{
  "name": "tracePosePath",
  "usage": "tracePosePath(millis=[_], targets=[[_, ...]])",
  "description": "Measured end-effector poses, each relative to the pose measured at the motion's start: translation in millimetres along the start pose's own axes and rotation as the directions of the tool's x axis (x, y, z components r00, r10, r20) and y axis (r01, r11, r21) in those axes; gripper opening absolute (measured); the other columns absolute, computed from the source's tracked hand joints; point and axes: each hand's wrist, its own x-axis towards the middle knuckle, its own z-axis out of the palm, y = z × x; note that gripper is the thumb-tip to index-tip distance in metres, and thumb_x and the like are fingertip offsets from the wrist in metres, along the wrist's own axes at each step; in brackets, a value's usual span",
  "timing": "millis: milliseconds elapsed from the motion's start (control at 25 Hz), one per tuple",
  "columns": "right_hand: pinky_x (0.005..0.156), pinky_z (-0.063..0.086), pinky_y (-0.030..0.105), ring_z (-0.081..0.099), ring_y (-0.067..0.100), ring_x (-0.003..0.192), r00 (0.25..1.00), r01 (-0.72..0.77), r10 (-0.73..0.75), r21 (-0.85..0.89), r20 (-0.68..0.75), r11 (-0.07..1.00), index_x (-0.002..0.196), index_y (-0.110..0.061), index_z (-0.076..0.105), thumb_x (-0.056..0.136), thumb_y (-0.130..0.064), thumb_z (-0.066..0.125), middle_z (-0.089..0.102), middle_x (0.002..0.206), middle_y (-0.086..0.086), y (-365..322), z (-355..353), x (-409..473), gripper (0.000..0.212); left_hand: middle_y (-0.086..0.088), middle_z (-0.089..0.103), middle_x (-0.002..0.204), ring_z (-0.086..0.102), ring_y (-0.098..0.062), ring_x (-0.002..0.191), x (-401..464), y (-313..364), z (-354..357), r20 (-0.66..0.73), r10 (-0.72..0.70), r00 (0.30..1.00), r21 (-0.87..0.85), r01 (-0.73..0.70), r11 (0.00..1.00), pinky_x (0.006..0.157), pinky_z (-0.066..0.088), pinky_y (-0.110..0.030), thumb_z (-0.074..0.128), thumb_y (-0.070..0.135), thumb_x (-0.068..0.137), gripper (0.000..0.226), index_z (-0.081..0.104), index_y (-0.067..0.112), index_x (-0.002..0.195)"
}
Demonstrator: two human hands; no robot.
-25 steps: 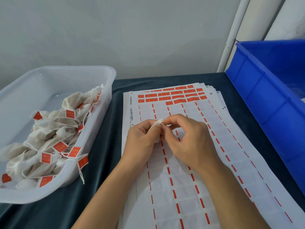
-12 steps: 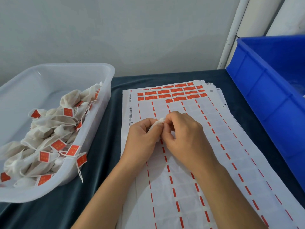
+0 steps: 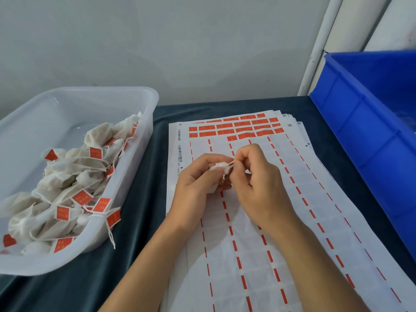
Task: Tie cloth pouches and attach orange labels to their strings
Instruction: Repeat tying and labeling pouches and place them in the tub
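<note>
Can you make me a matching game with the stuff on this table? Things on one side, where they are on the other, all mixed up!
Things:
1. clear tub
2. blue bin
3. sticker sheets
4. pouch

Places:
A. on the right side of the table
B. held in the left hand, with the right hand pinching its string
C. on the left, full of tagged pouches
D. flat in the middle, under both hands

Pairs: 1-C, 2-A, 3-D, 4-B
</note>
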Motion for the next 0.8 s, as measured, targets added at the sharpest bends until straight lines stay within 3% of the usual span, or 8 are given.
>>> tracePosePath(millis=[160,280,440,520,640,680,800], targets=[[0.053,0.052,0.013,0.067,0.005,0.073,0.999,-0.032,0.033,0.016,-0.039,0.999,0.102,-0.027,0.046,0.103,-0.035,0.046,0.057,0.076,-0.02,-0.1,-0.8,-0.4,0.008,-0.007,0.073,0.089,0.066,-0.017,0.081,-0.6,0.8,0.9,0.006,-0.023,1.0,0.027,0.022,0.999,0.078,0.053,-0.033,0.058,0.025,0.094,0.022,0.073,0.009,0.093],[0.059,0.058,0.019,0.071,0.011,0.069,0.992,-0.092,0.088,-0.038,-0.094,0.995,0.1,-0.026,0.045,0.102,-0.032,0.053,0.062,0.079,-0.011,3.4,-3.0,1.1,0.01,-0.001,0.067,0.079,0.06,-0.014,0.074,0.8,0.4,-0.2,0.008,-0.04,0.999,0.061,0.04,0.997,0.078,0.055,-0.042,0.058,0.027,0.092,0.023,0.073,0.009,0.091],[0.059,0.051,0.007,0.067,0.006,0.073,0.969,-0.166,0.144,-0.096,-0.202,0.982,0.099,-0.027,0.045,0.1,-0.024,0.061,0.06,0.078,-0.014,4.6,-2.4,2.9,0.016,-0.016,0.064,0.084,0.057,-0.012,0.071,0.9,1.1,2.3,0.028,-0.039,0.999,0.124,0.035,0.992,0.072,0.055,-0.024,0.061,0.027,0.101,0.017,0.076,0.023,0.094],[0.061,0.055,0.012,0.067,0.005,0.08,0.967,-0.186,0.176,-0.035,-0.184,0.982,0.098,-0.026,0.048,0.102,-0.025,0.058,0.064,0.081,-0.012,5.1,-2.0,1.8,0.011,-0.016,0.063,0.084,0.057,-0.012,0.071,0.6,0.9,2.5,0.013,-0.042,0.999,0.12,0.04,0.992,0.074,0.058,-0.029,0.063,0.032,0.098,0.015,0.076,0.027,0.097],[0.067,0.061,0.023,0.07,0.007,0.088,0.953,-0.261,0.282,0.174,-0.111,0.95,0.101,-0.028,0.054,0.104,-0.028,0.053,0.069,0.09,-0.015,5.5,-4.0,3.0,0.003,-0.005,0.063,0.079,0.059,-0.012,0.072,1.1,0.0,-0.1,-0.03,-0.063,0.998,0.096,0.066,0.993,0.084,0.06,-0.052,0.06,0.035,0.093,0.019,0.076,0.026,0.099],[0.068,0.061,0.023,0.07,0.007,0.092,0.941,-0.292,0.325,0.268,-0.088,0.918,0.103,-0.03,0.056,0.105,-0.029,0.053,0.07,0.094,-0.016,5.1,-5.3,4.1,0.003,0.001,0.065,0.08,0.061,-0.009,0.073,1.7,-0.7,-0.5,-0.045,-0.067,0.997,0.089,0.071,0.993,0.084,0.06,-0.05,0.06,0.035,0.092,0.02,0.076,0.026,0.099],[0.065,0.059,0.02,0.07,0.005,0.093,0.914,-0.373,0.404,0.439,0.024,0.817,0.11,-0.035,0.06,0.103,-0.038,0.054,0.071,0.099,-0.019,1.7,-6.8,7.1,0.009,0.008,0.069,0.083,0.064,-0.004,0.072,3.0,-1.9,-1.6,-0.061,-0.052,0.997,0.097,0.058,0.994,0.075,0.058,-0.028,0.057,0.034,0.093,0.021,0.076,0.029,0.098]])
